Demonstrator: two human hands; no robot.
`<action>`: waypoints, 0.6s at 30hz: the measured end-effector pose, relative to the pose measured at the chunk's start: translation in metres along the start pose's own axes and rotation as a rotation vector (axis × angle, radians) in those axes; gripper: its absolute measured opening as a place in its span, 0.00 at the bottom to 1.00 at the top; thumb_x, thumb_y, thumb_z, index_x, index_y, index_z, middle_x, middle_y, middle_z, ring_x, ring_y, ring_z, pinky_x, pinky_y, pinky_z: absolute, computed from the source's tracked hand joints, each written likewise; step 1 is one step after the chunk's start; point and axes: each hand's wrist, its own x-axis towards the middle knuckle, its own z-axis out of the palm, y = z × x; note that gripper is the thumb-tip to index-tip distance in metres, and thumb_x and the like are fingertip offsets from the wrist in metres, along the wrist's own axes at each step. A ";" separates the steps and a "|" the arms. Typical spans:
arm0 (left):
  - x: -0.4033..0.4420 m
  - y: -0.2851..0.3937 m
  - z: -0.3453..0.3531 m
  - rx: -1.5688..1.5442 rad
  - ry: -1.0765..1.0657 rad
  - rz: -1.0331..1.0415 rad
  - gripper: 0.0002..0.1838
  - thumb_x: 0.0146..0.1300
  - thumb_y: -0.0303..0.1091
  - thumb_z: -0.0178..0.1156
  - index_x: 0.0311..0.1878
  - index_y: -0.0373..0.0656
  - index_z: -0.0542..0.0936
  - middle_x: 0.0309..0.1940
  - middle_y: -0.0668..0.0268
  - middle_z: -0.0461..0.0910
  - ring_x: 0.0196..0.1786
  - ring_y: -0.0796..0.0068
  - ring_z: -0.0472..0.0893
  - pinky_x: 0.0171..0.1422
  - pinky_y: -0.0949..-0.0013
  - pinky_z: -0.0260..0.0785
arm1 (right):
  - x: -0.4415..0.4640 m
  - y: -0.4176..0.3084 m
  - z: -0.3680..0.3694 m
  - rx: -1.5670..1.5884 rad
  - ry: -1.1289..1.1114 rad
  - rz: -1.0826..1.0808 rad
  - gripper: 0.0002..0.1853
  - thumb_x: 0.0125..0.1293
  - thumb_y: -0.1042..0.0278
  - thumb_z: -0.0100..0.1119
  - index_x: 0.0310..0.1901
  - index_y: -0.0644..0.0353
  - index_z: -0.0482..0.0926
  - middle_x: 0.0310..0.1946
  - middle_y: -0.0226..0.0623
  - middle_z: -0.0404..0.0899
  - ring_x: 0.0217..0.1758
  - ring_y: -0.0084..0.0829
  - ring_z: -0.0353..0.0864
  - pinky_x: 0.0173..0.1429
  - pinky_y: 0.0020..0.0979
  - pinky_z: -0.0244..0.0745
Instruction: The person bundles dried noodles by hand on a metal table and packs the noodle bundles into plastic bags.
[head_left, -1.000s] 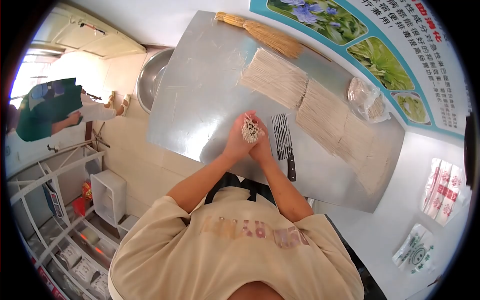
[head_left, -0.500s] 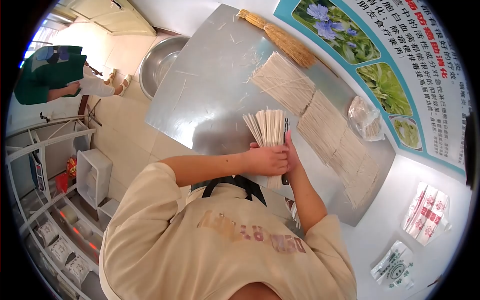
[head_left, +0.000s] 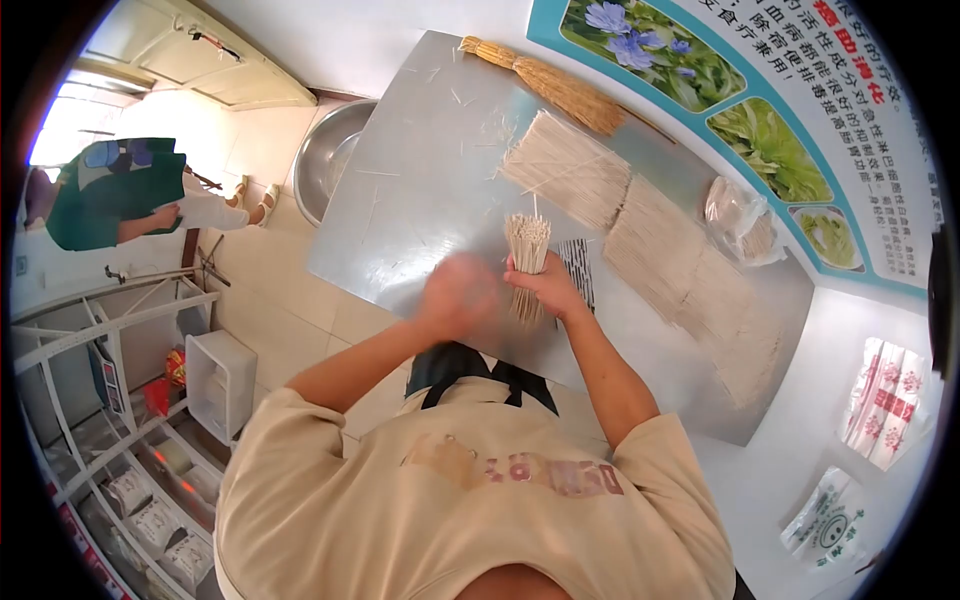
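Note:
My right hand (head_left: 550, 285) is wrapped around a bundle of dried noodles (head_left: 528, 240), gripping it upright with the cut ends fanned at the top. My left hand (head_left: 460, 297) is apart from the bundle, to its left, and smeared by motion, so its fingers cannot be made out. Just right of my right hand is a flat black-and-silver patterned strip (head_left: 577, 268); its lower part is hidden by the hand. Beyond lie flat rows of dried noodles (head_left: 570, 170) on the metal table (head_left: 400, 180).
A straw brush (head_left: 560, 85) lies at the table's far edge, near a clear plastic bag (head_left: 742, 225) with contents. Loose noodle bits are scattered at left. A metal basin (head_left: 318, 165) stands beyond the left edge. Another person (head_left: 120, 195) stands farther left, near shelving (head_left: 100, 330).
My left hand has come off the noodle bundle and moved left. The bundle, now in my right hand alone, is gathered more tightly. The view has shifted slightly.

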 end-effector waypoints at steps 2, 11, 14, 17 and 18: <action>0.018 -0.019 -0.009 -0.516 0.358 -0.174 0.16 0.68 0.31 0.58 0.59 0.43 0.79 0.57 0.64 0.79 0.60 0.67 0.77 0.67 0.62 0.66 | -0.006 -0.012 0.010 -0.085 0.018 -0.041 0.14 0.58 0.72 0.72 0.44 0.62 0.81 0.37 0.30 0.82 0.40 0.22 0.80 0.46 0.28 0.77; 0.076 0.028 -0.064 -0.592 0.098 -0.075 0.12 0.72 0.34 0.61 0.50 0.38 0.87 0.56 0.62 0.83 0.64 0.69 0.77 0.70 0.63 0.68 | -0.008 -0.006 0.018 -0.242 -0.101 -0.074 0.17 0.59 0.68 0.71 0.48 0.62 0.80 0.39 0.29 0.82 0.43 0.24 0.78 0.51 0.31 0.75; 0.084 0.032 -0.089 -0.727 0.190 -0.077 0.12 0.72 0.34 0.60 0.47 0.38 0.88 0.54 0.61 0.84 0.62 0.69 0.78 0.70 0.63 0.68 | -0.010 -0.005 0.013 -0.307 -0.108 -0.055 0.18 0.59 0.67 0.71 0.49 0.62 0.80 0.41 0.30 0.83 0.44 0.25 0.78 0.53 0.32 0.75; 0.089 0.016 -0.133 -0.861 0.382 -0.123 0.11 0.74 0.34 0.59 0.46 0.39 0.88 0.52 0.60 0.85 0.61 0.68 0.80 0.69 0.63 0.69 | -0.015 -0.002 0.009 -0.330 -0.084 -0.068 0.19 0.58 0.67 0.71 0.50 0.63 0.80 0.41 0.31 0.83 0.45 0.27 0.79 0.54 0.32 0.75; 0.089 0.009 -0.147 -0.856 0.497 -0.123 0.12 0.74 0.34 0.58 0.45 0.39 0.88 0.52 0.59 0.85 0.60 0.68 0.80 0.68 0.64 0.70 | -0.016 0.000 0.006 -0.316 -0.058 -0.057 0.20 0.58 0.67 0.71 0.50 0.64 0.79 0.41 0.32 0.83 0.45 0.28 0.79 0.55 0.32 0.75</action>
